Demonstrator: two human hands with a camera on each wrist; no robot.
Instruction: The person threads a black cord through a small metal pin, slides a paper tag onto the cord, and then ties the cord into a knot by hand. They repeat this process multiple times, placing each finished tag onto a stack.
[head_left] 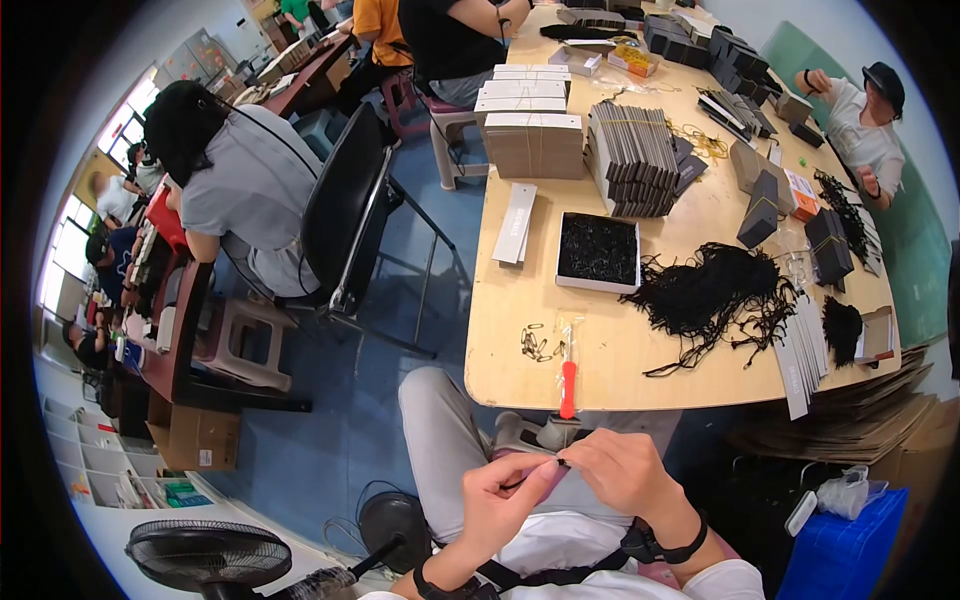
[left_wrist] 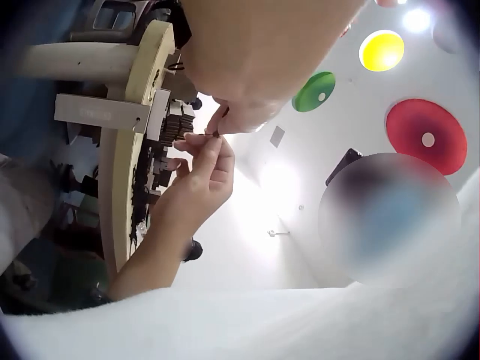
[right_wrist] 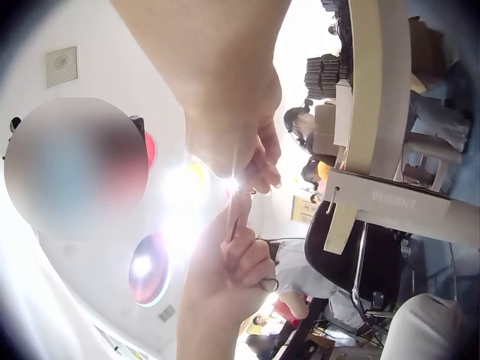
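In the head view my left hand [head_left: 510, 500] and right hand [head_left: 630, 475] meet fingertip to fingertip over my lap, in front of the table edge. Between them they pinch a tiny black piece [head_left: 562, 462], mostly hidden by the fingers. A thin black loop [right_wrist: 268, 285] shows at the left hand's curled fingers in the right wrist view, like cord. Nearest on the table lie several small dark pins [head_left: 535, 343] and a red-handled tool [head_left: 568, 390]. Behind them sit a white box [head_left: 598, 284] of small black pieces and a tangled heap of black cords [head_left: 710, 295].
Stacks of grey cards [head_left: 630, 160] and banded white-topped bundles [head_left: 533, 145] stand farther back on the table [head_left: 500, 350]. White tags [head_left: 800, 350] fan out at the right edge. A person [head_left: 865, 130] sits across. A black chair [head_left: 345, 210] and a fan [head_left: 210, 555] are on the left.
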